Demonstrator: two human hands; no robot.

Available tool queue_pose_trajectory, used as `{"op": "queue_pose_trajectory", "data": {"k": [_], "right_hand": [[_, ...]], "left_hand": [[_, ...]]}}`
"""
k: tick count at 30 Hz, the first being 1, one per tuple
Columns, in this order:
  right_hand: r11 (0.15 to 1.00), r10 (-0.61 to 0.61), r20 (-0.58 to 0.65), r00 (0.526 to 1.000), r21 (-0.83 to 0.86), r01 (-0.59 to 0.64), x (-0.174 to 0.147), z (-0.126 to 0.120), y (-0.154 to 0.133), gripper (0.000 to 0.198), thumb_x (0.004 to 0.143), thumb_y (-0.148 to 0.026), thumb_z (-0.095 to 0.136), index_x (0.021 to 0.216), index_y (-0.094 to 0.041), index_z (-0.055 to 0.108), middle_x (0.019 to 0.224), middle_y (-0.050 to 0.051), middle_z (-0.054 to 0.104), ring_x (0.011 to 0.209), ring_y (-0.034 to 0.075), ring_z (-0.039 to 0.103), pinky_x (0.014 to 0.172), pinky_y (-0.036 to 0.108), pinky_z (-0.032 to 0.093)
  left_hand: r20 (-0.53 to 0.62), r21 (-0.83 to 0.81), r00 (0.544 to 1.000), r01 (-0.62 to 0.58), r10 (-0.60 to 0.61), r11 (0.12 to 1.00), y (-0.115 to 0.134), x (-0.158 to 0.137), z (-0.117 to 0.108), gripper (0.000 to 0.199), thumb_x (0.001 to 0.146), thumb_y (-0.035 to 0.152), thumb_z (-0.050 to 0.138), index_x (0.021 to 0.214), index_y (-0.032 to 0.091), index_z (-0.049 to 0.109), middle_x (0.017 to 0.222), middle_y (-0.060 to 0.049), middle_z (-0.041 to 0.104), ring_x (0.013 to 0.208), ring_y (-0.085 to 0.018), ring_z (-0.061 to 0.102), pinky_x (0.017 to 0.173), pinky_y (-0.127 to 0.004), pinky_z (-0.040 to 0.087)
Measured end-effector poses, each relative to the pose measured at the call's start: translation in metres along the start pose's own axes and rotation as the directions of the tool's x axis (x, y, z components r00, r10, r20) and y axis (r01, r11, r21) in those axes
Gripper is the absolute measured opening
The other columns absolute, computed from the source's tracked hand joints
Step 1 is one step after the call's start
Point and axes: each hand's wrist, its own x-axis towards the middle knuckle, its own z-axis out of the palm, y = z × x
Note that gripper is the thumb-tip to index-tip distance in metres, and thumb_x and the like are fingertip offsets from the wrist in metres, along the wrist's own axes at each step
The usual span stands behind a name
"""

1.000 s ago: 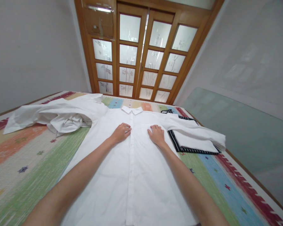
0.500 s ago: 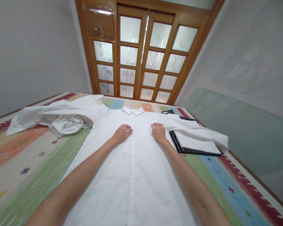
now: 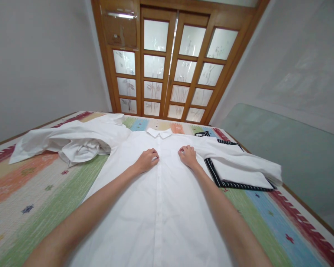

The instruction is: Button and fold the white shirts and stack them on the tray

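A white collared shirt (image 3: 139, 193) lies front side up, its button placket running down the middle toward me. Over the chest, just left of the placket, is my left hand (image 3: 148, 159), its fingers curled in toward the thumb. My right hand (image 3: 187, 155) is on the other side of the placket, also with curled fingers. No cloth is visibly pulled up by either hand. The right-side sleeve (image 3: 239, 157) stretches out over folded white cloth with black striped edging (image 3: 246, 184). On the left, white fabric (image 3: 80, 139) lies bunched and crumpled.
Beneath everything is a multicoloured striped cover (image 3: 55, 200) with small star and flower motifs. A pale green panel (image 3: 284, 137) stands along the right edge. Walls rise at both sides, and wooden doors with glass panes (image 3: 167, 66) are at the far end.
The view has shifted slightly, so the shirt and doors appear a little further right. Both hands stay over the chest, their fingers more curled now. The shirt lies as before.
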Motion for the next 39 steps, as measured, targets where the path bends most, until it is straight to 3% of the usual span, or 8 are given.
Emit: {"op": "queue_pose_trajectory", "data": {"k": [6,10,13,19,26,33,39], "right_hand": [[1.0,-0.011,-0.015,1.0,-0.004,0.011,-0.001,0.002,0.0,0.022,0.092,-0.032,0.05,0.102,-0.021,0.065,0.111,0.012,0.059,0.107,0.028,0.049,0.086,0.037,0.039],[1.0,-0.008,-0.021,1.0,0.006,0.008,-0.001,0.001,0.0,0.021,0.091,-0.032,0.05,0.101,-0.021,0.065,0.11,0.011,0.059,0.107,0.028,0.049,0.087,0.037,0.039],[1.0,-0.015,-0.018,1.0,0.013,0.015,-0.002,0.0,0.0,0.021,0.092,-0.031,0.05,0.102,-0.021,0.065,0.111,0.012,0.059,0.108,0.028,0.049,0.087,0.037,0.038],[1.0,-0.002,-0.025,1.0,0.009,0.003,-0.003,0.0,0.002,0.023,0.091,-0.033,0.052,0.106,-0.02,0.064,0.114,0.012,0.059,0.108,0.027,0.05,0.089,0.037,0.038],[1.0,0.028,-0.027,0.999,0.005,-0.028,-0.006,-0.002,0.004,0.026,0.091,-0.037,0.053,0.108,-0.02,0.063,0.117,0.012,0.058,0.107,0.027,0.051,0.091,0.037,0.037],[0.999,0.031,0.003,1.0,-0.034,-0.031,-0.006,-0.005,0.0,0.028,0.092,-0.038,0.051,0.111,-0.02,0.062,0.12,0.013,0.057,0.109,0.028,0.051,0.092,0.038,0.038],[0.998,-0.028,0.034,0.999,-0.056,0.029,-0.007,-0.007,-0.008,0.03,0.093,-0.033,0.05,0.117,-0.02,0.063,0.13,0.014,0.057,0.12,0.029,0.049,0.097,0.042,0.038]], "left_hand": [[0.199,0.201,0.967,-0.197,0.157,0.96,0.001,0.015,0.002,0.018,0.089,0.013,0.046,0.082,0.015,0.062,0.098,-0.013,0.061,0.091,-0.022,0.058,0.082,-0.035,0.05],[0.237,0.277,0.951,-0.262,0.199,0.924,0.001,0.016,0.008,0.021,0.09,0.009,0.041,0.081,0.014,0.06,0.094,-0.016,0.059,0.09,-0.025,0.058,0.078,-0.038,0.051],[0.165,0.231,0.974,-0.191,0.155,0.954,-0.001,0.011,0.007,0.023,0.094,0.014,0.039,0.085,0.015,0.06,0.094,-0.015,0.061,0.091,-0.024,0.059,0.082,-0.039,0.05],[0.02,-0.082,1.0,0.001,0.001,0.997,-0.021,-0.019,-0.01,0.021,0.093,0.029,0.046,0.101,0.021,0.064,0.113,-0.008,0.067,0.108,-0.021,0.06,0.099,-0.038,0.048],[0.022,0.045,0.99,0.139,-0.14,0.989,-0.049,-0.056,-0.036,0.034,0.091,0.039,0.047,0.111,0.027,0.072,0.131,-0.006,0.065,0.127,-0.025,0.055,0.111,-0.045,0.038],[0.117,0.126,0.984,0.116,-0.131,0.985,-0.045,-0.06,-0.038,0.041,0.094,0.04,0.043,0.123,0.024,0.067,0.142,-0.011,0.055,0.135,-0.03,0.046,0.113,-0.055,0.031],[0.151,0.159,0.982,0.088,-0.113,0.983,-0.046,-0.059,-0.038,0.045,0.095,0.045,0.041,0.129,0.023,0.062,0.146,-0.011,0.051,0.137,-0.031,0.042,0.113,-0.055,0.028]]}}
